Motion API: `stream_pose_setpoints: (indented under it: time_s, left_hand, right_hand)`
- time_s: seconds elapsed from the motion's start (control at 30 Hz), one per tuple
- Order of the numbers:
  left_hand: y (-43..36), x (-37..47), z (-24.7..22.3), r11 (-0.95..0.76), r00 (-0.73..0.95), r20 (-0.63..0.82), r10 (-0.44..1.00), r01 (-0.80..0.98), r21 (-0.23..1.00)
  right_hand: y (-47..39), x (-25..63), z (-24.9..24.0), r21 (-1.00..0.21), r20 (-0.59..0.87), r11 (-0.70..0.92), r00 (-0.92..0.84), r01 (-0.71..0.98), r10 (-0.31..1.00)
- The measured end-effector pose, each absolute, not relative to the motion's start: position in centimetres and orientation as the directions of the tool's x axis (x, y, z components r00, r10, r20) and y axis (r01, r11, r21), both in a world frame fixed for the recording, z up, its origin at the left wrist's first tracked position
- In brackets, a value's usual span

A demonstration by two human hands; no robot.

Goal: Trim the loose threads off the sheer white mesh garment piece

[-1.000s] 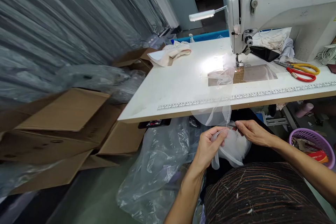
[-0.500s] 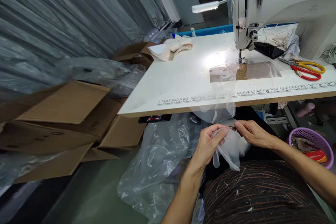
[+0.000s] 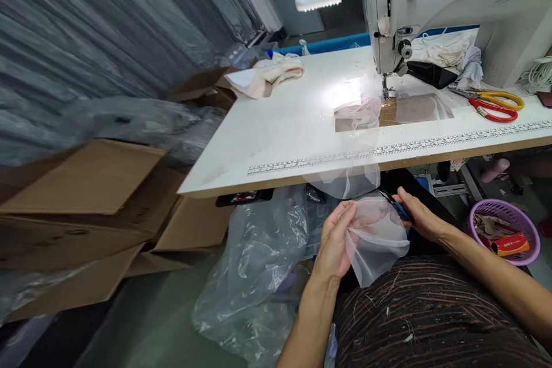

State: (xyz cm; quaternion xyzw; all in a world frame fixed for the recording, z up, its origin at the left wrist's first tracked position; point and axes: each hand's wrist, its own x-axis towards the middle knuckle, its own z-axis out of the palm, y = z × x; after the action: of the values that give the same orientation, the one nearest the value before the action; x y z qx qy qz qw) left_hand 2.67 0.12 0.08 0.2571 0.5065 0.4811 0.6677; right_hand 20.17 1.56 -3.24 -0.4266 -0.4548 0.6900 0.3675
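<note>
Below the table edge, my left hand point(image 3: 338, 236) pinches a sheer white piece of fabric point(image 3: 377, 241) by its left side; the cloth hangs down over my lap. My right hand point(image 3: 416, 215) is closed around small dark-blue thread snips point(image 3: 397, 207), their blades pointing up and left at the fabric's upper right edge. More sheer fabric point(image 3: 356, 181) hangs over the table edge just above the hands and runs up toward the needle of the white sewing machine point(image 3: 383, 40).
A white table point(image 3: 276, 126) with a printed ruler strip carries red-and-yellow-handled scissors point(image 3: 495, 104) and a cloth bundle point(image 3: 271, 73). Cardboard boxes point(image 3: 86, 178) and a clear plastic bag point(image 3: 254, 264) lie left. A purple basket point(image 3: 532, 230) stands right.
The fabric has been spread wider between the hands. My right hand has shifted slightly right, and the blue snips now show plainly in it. The whole view has shifted a little.
</note>
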Motion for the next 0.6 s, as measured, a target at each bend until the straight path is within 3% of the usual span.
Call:
stream_pose_setpoints:
  time_s: [0.17, 0.33, 0.43, 0.6]
  left_hand:
    - [-0.8, 2.4, -0.1, 0.363, 0.046, -0.376, 0.925, -0.39, 0.846]
    - [-0.5, 1.5, 0.5, 0.45, 0.292, -0.357, 0.887, -0.383, 0.807]
    - [0.6, 1.2, 0.8, 0.529, 0.36, -0.422, 0.832, -0.286, 0.799]
    - [2.3, 1.0, 1.7, 0.492, 0.487, -0.396, 0.778, -0.081, 0.867]
  right_hand:
    - [1.2, 19.7, -1.9, -0.974, -0.169, -0.203, -0.271, -0.101, 0.947]
    - [1.6, 20.1, -0.4, -0.999, -0.037, -0.04, -0.33, -0.003, 0.943]
    - [1.3, 20.4, 0.4, -0.997, 0.038, 0.061, -0.419, 0.041, 0.907]
    - [0.7, 20.5, 1.0, -0.984, 0.078, 0.142, -0.458, 0.107, 0.885]
